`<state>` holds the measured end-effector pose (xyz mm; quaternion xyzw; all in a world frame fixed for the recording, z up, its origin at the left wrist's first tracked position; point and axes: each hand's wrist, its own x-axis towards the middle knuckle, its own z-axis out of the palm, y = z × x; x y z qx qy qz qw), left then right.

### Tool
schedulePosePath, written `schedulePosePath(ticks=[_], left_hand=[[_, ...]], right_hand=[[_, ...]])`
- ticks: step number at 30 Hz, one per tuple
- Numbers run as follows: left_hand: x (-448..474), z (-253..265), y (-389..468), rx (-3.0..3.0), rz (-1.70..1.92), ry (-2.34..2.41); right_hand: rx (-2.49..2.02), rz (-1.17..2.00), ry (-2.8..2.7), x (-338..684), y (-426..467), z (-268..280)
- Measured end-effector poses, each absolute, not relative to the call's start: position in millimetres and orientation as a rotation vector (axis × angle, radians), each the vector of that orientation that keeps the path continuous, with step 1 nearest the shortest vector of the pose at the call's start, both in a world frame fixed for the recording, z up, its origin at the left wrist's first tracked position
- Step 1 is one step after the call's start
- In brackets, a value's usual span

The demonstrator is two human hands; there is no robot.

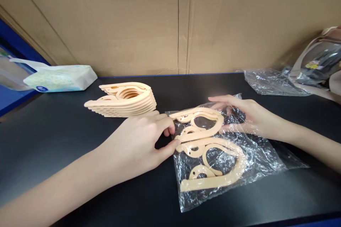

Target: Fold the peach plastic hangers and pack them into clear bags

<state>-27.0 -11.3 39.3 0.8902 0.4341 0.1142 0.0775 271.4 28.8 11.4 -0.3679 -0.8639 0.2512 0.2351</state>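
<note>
Two beige folding hangers [241, 163] lie folded, one above the other, in a clear plastic bag [266, 156]. My left hand [141, 138] is at the bag's left edge, its fingers curled and its thumb against the hanger tips. At the right, my right hand [247, 117] has thumb and fingers spread around the rounded end of the upper hanger. Film partly covers these fingers; I cannot tell whether they are inside the bag or under it. Just beyond my left hand, a neat stack of several matching folded hangers [122, 103] rests on the black table.
A soft pack of tissues [64, 78] lies at the back left. Another piece of clear plastic [274, 81] and a see-through bag with a pale strap [317, 64] are at the back right. A cardboard wall [133, 25] stands behind the black table [53, 131].
</note>
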Motion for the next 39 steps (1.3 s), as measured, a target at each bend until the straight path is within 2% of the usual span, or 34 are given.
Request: schedulePosePath(ticks=[17, 22, 25, 30, 39], left_hand=[[-34, 38, -10, 2.765, 0.283, 1.399], [-32, 40, -18, 2.673, 0.142, 1.286], [-29, 43, -21, 2.64, 0.101, 1.276], [-27, 42, -20, 2.653, 0.05, 1.326], [-29, 39, -18, 2.711, 0.055, 1.358]], right_hand=[[-1.072, 0.589, -2.406, 268, 26, 14], [-1.133, 0.522, -2.458, 276, 26, 20], [-1.219, 0.607, -2.478, 288, 26, 26], [-1.255, 1.006, -2.539, 295, 22, 37], [-1.263, 0.976, -2.612, 288, 19, 36]])
